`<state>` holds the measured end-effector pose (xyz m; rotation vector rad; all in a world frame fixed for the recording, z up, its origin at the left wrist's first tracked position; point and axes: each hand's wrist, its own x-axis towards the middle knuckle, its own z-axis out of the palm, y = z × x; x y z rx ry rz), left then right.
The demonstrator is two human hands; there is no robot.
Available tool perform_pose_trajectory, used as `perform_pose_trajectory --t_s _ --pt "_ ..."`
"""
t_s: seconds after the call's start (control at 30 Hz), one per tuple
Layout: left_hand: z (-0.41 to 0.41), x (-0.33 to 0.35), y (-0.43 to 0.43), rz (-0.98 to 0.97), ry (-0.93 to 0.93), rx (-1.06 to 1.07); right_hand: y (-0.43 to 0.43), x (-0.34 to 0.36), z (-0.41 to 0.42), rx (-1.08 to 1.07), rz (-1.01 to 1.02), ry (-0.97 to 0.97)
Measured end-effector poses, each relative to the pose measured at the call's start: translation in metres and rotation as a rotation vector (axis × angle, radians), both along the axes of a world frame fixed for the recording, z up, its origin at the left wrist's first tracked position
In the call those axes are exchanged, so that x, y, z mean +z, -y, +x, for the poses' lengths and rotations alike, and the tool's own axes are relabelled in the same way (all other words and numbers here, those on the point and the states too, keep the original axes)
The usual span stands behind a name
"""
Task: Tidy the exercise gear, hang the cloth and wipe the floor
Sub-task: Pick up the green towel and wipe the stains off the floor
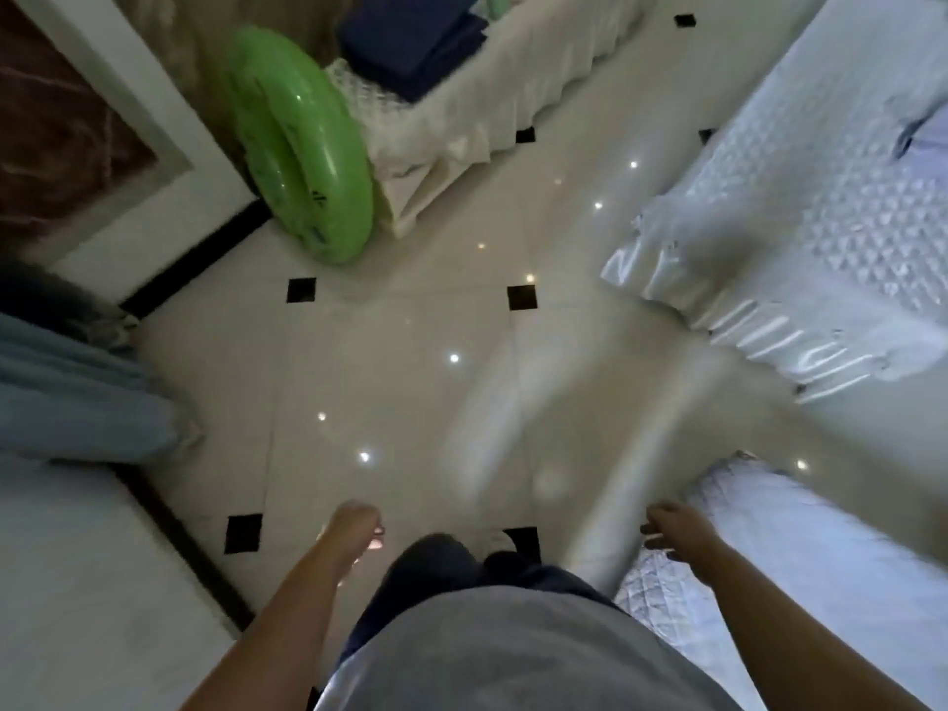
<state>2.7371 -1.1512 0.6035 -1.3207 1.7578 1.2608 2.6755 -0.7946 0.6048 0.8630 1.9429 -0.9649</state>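
With the left hand [356, 523] loosely curled and the right hand [669, 528] slack, both empty, and the green ring [302, 146] leaning against the bench [461, 125] well ahead, the glossy floor [410, 351] looked a likely place to slip.

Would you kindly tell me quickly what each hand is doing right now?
Left hand: loosely curled, holding nothing visible.
Right hand: open, empty, beside the white quilted bedding.

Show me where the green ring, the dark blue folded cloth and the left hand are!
green ring [328, 161], head view, on its shiny tube.
dark blue folded cloth [415, 41], head view, on its top.
left hand [356, 523], head view, on its back.
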Motion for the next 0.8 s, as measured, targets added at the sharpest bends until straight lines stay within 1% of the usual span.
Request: perform_pose_trajectory --t_s 0.07,0.23,0.3,0.4,0.47,0.53,0.67,0.73,0.8 --pt "-0.042 -0.005 0.008 -0.024 0.017 -0.07 -0.004 -0.005 -0.024 -0.064 -0.001 0.002" --pt "-0.155 -0.02 0.048 -0.035 0.147 -0.107 0.013 -0.019 -0.11 -0.226 -0.052 0.039" --pt "-0.213 -0.024 0.06 -0.03 0.143 -0.125 0.025 -0.026 -0.16 -0.265 -0.053 0.041" --pt "-0.312 -0.024 0.073 -0.009 0.116 -0.173 0.043 -0.035 -0.248 -0.266 -0.004 0.021" --pt "-0.377 -0.017 0.085 0.012 0.099 -0.206 0.058 -0.025 -0.313 -0.23 -0.001 -0.026" --pt "-0.441 -0.01 0.098 0.014 0.057 -0.204 0.07 -0.007 -0.387 -0.18 -0.039 -0.091" --pt "-0.557 -0.004 0.115 -0.072 -0.012 -0.16 0.081 0.024 -0.52 -0.13 -0.073 -0.289" --pt "-0.615 -0.006 0.105 -0.063 -0.008 -0.125 0.076 0.031 -0.576 -0.147 -0.108 -0.329" --pt "-0.675 -0.013 0.08 -0.031 -0.002 -0.124 0.063 0.028 -0.623 -0.201 -0.14 -0.321"
